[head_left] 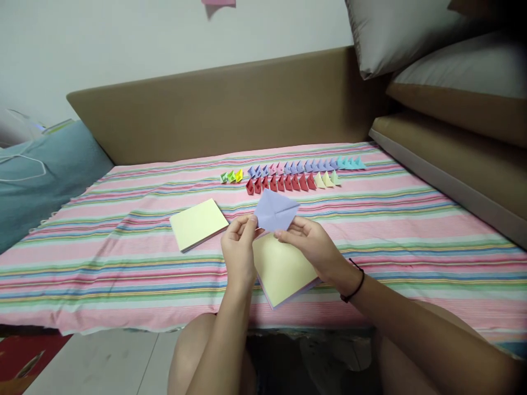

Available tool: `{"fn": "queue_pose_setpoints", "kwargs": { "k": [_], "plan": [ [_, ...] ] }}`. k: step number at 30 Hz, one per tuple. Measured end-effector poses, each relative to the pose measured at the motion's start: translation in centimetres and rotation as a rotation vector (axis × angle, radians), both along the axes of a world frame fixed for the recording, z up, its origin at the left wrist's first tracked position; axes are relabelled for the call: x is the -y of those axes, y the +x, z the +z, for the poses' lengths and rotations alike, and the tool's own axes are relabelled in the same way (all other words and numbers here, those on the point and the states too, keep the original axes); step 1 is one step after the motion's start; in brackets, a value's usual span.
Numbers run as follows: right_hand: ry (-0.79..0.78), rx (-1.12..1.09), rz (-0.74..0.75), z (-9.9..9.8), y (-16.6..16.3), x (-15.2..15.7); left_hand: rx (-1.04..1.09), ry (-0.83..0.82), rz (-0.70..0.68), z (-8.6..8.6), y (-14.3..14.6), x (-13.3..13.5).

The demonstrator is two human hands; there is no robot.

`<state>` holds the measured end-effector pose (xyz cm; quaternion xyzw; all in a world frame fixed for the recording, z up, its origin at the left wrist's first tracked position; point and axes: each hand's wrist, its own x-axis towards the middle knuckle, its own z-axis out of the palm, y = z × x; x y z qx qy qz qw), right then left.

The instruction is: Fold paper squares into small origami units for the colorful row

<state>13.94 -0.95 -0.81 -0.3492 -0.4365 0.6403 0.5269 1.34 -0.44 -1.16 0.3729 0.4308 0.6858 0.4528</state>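
Lavender paper: I have the folded lavender sheet [275, 209] raised in front of me, over the far edge of a paper stack, its outline kite-like, with a dark fold line running from its middle toward the right corner.
Left hand: my left hand [240, 241] is clamped on the sheet's left corner, thumb on top and the other fingers curled below.
Right hand: my right hand [310, 246] has its fingers closed on the lower right edge, thumb toward me and fingertips hidden behind the paper; how firmly they press I cannot tell.
Wristband: a thin dark band [357, 285] circles the right wrist.
Near stack: pale yellow square paper [284, 271] lies beneath the hands, lavender and pink edges showing under the top sheet.
Left stack: a second pale yellow pile [200, 222] lies at an angle, just beyond the left hand.
Folded pieces: beyond the sheet I see a back row [308, 166] in lavender, pink and cyan, a front row [284, 184] in red, cream and pale green, and a trio [231, 176] in greens and yellow to their left.
Striped cloth: pink, multicoloured cloth [102, 269] lies under all the paper.
Surroundings: a tan backrest [226, 109] stands behind, with grey and tan cushions [465, 66] piled at right and a teal cushion [49, 170] at left.
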Motion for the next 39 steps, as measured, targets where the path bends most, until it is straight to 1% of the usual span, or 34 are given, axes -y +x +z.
{"fn": "queue_pose_setpoints", "kwargs": {
  "k": [4,6,9,11,13,15,23,25,27,29,31,33,36,39],
  "plan": [
    [-0.02,0.043,-0.089,0.7,1.2,-0.4,-0.086,-0.015,-0.129,0.3,-0.1,0.1],
    [-0.009,0.106,-0.094,0.8,1.8,-0.6,-0.141,-0.01,-0.196,0.4,-0.1,0.1],
    [0.067,0.227,0.007,0.8,2.7,-0.7,-0.204,0.009,-0.323,0.5,-0.1,0.1],
    [0.087,0.288,0.068,0.8,3.1,-0.6,-0.242,-0.004,-0.359,0.5,0.0,0.1],
    [0.095,0.323,0.069,0.8,3.3,-0.5,-0.264,-0.033,-0.333,0.3,0.1,0.1],
    [0.111,0.352,0.065,0.9,3.4,-0.5,-0.242,-0.061,-0.295,0.1,0.1,0.0],
    [0.152,0.501,0.106,1.8,5.2,-1.3,-0.033,-0.094,-0.157,-0.7,0.1,-0.3],
    [0.155,0.497,0.109,1.9,5.3,-1.4,-0.001,-0.094,-0.134,-0.8,0.1,-0.4],
    [0.155,0.44,0.127,1.8,5.1,-1.3,0.019,-0.095,-0.129,-0.8,0.3,-0.5],
    [0.162,0.412,0.127,1.6,4.8,-1.2,0.008,-0.09,-0.142,-0.9,0.5,-0.4],
    [0.191,0.477,0.102,1.3,4.6,-1.2,-0.03,-0.1,-0.181,-0.8,0.5,-0.3],
    [0.243,0.612,0.082,1.2,4.8,-1.2,-0.091,-0.13,-0.243,-0.7,0.4,-0.2],
    [0.338,0.834,0.091,1.2,5.2,-1.3,-0.223,-0.151,-0.336,-0.5,0.2,0.0],
    [0.425,0.984,0.092,1.5,5.5,-1.4,-0.344,-0.129,-0.363,-0.4,0.1,0.1]
  ]
}}
